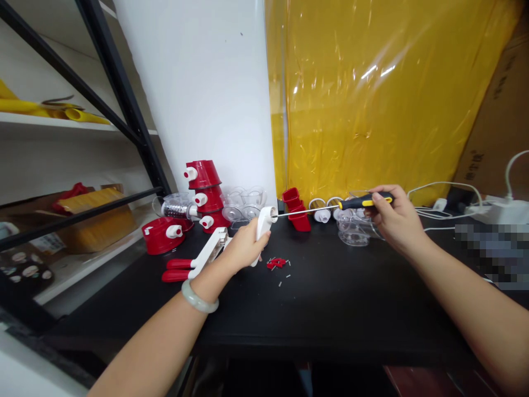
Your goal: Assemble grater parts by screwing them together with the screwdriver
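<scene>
White handle part (264,220): held upright in the left hand above the black table (330,309), near the middle of the view; its round upper end faces 3 o'clock toward the screwdriver tip.
Left hand (243,248): fingers clamped around the lower body of the white handle part; a pale green bangle (199,298) sits on the wrist.
Screwdriver (330,208): lies almost level in the air, thin metal shaft pointing to 9 o'clock, tip touching or just inside the round end of the white handle part; I cannot tell which.
Right hand (392,220): fingers clamped on the black and yellow grip of the screwdriver, at 3 o'clock from the left hand.
Small red pieces (276,263): a little heap with a few tiny pale bits on the table, just at 5 o'clock from the left hand.
White and red crank arms (194,264): lying flat on the table at 9 o'clock from the left hand.
Red housings (204,193): stacked against the white wall at 11 o'clock, one more lying beside them.
Clear plastic parts (355,231): on the table directly below the right hand; others stand at 12 o'clock from the left hand.
Red funnel parts (296,208): just behind the screwdriver shaft.
Cables and white adapter (502,209): far at 3 o'clock.
</scene>
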`<action>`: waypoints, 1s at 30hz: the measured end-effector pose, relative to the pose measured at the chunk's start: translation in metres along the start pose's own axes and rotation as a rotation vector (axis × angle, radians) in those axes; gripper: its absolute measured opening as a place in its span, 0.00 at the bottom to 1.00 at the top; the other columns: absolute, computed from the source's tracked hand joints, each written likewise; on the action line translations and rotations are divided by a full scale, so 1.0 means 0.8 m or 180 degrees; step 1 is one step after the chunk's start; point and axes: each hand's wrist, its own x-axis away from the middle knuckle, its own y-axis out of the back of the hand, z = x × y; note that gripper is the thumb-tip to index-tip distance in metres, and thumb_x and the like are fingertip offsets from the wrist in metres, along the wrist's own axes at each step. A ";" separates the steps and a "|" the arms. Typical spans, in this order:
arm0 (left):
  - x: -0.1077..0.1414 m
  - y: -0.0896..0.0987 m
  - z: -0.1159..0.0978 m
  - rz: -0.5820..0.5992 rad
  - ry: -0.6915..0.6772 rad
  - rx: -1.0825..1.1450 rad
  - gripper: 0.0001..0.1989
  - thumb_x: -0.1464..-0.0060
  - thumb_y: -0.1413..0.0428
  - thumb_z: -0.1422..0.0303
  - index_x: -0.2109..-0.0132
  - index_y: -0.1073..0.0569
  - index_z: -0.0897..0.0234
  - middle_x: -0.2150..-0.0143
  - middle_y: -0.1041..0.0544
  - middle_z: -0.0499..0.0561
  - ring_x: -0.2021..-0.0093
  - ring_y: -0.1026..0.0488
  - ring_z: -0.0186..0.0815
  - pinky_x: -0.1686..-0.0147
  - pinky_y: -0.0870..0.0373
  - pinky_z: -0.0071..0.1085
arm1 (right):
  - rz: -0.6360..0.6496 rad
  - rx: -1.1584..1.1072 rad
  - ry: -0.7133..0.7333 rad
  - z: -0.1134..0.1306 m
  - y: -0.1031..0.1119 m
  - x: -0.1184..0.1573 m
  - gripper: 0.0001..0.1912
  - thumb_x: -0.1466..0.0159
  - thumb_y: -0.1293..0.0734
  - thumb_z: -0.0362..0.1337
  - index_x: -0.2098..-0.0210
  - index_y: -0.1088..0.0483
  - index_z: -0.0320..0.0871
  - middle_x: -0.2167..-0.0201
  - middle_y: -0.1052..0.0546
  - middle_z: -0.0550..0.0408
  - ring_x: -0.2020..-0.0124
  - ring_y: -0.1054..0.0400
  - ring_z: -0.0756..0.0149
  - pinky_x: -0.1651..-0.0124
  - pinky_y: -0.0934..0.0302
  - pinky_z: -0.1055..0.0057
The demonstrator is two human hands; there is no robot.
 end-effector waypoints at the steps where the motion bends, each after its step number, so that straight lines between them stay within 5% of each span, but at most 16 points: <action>1: 0.000 0.000 0.000 0.0005 0.0004 0.0006 0.11 0.39 0.52 0.58 0.58 0.36 0.62 0.70 0.25 0.48 0.78 0.26 0.35 0.72 0.33 0.31 | 0.0006 0.0001 -0.0003 0.000 0.000 0.000 0.16 0.43 0.28 0.48 0.62 0.33 0.47 0.68 0.29 0.60 0.77 0.37 0.74 0.74 0.39 0.75; 30: 0.001 0.000 -0.001 0.0041 0.0038 0.0085 0.11 0.40 0.52 0.58 0.57 0.36 0.61 0.72 0.26 0.47 0.79 0.27 0.35 0.74 0.34 0.31 | 0.0011 0.0025 -0.0036 0.005 -0.002 0.003 0.16 0.42 0.29 0.49 0.61 0.33 0.47 0.70 0.30 0.61 0.78 0.37 0.74 0.77 0.43 0.75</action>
